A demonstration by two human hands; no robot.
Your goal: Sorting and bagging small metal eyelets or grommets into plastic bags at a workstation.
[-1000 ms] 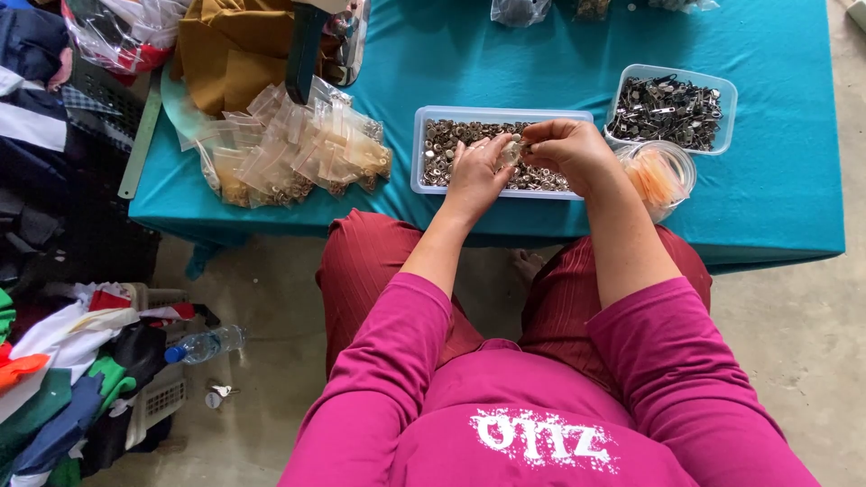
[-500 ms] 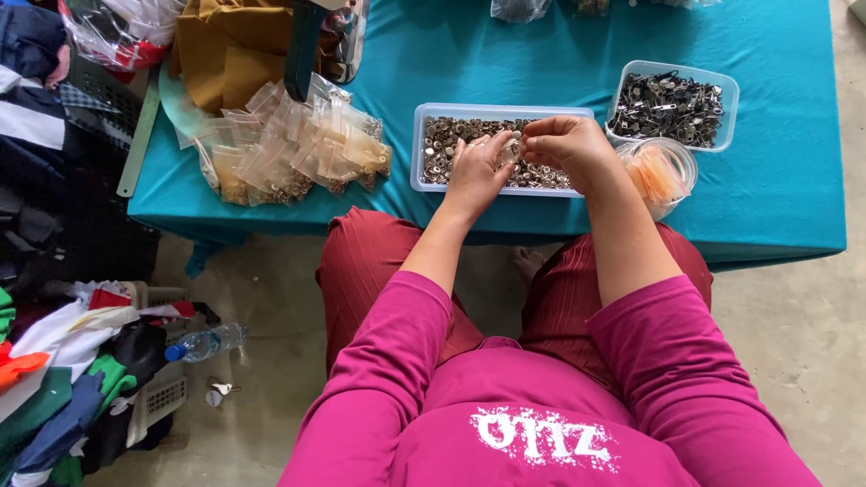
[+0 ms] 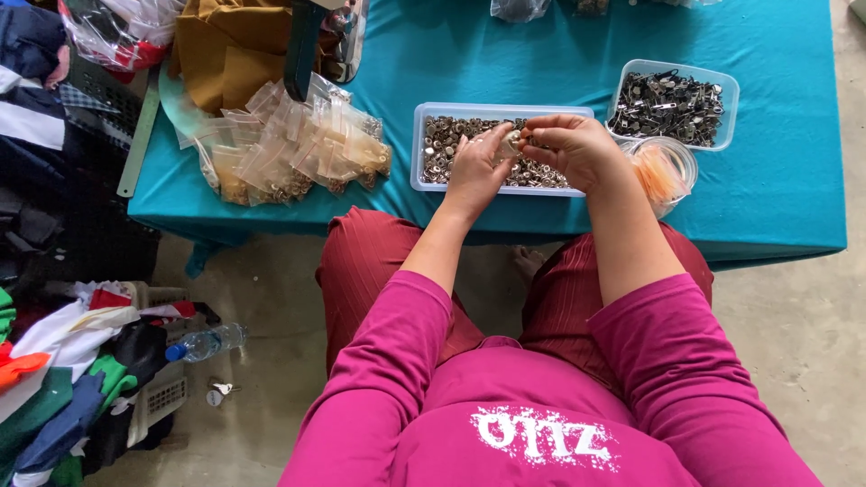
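Over a clear rectangular tray [image 3: 417,149] of small metal pieces on the teal table, my left hand [image 3: 474,168] and my right hand [image 3: 570,147] meet. Between their fingertips they pinch a small pale item [image 3: 512,142], too small to identify. Both forearms reach forward from pink sleeves above my red trousers.
A second clear tray [image 3: 727,99] of dark metal parts stands at the right, with a round tub [image 3: 667,169] of orange pieces beside it. A heap of small plastic bags [image 3: 289,149] lies left of the tray. Clothes and a water bottle [image 3: 206,343] sit on the floor at the left.
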